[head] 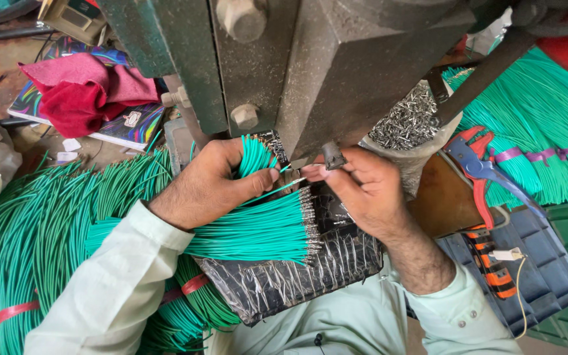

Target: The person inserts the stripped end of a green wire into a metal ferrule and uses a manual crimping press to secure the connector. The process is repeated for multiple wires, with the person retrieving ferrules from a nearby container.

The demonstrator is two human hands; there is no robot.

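wires: your left hand [208, 184] grips a green wire bundle [258, 158]; your right hand [363, 184] pinches one wire [284, 186], its long axis running left-right toward the press [336, 66], right hand nearer.

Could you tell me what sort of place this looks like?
Probably a small wire-crimping workshop: bundles of green insulated wires lie about, a heavy grey metal press stands over the hands, and a sack of small silver metal terminals sits beside red-and-blue hand pliers.
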